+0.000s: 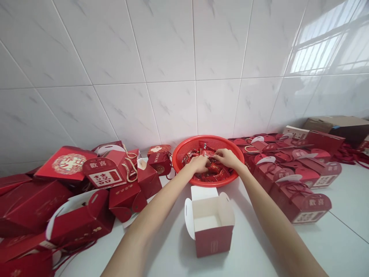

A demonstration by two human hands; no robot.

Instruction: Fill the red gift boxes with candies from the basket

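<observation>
Both hands reach into a round red plastic basket (178, 152) that holds many small red wrapped packets (215, 175). My left hand (200, 163) is over the left middle of the packets, its fingers curled down among them. My right hand (226, 157) is just to its right, thumb and fingers bent together at the packets. What either hand holds, if anything, is too small to make out. An open red box (215, 240) with a white inside stands upright in front of the basket, between my forearms; its flaps are spread and its visible inside is bare.
Red gift boxes (105, 173) with cord handles crowd the left side, some open. Rows of similar closed boxes (301, 200) stand on the right. A brown cardboard box (340, 122) is at the far right. A white tiled wall (173, 107) rises behind the white table (259, 246).
</observation>
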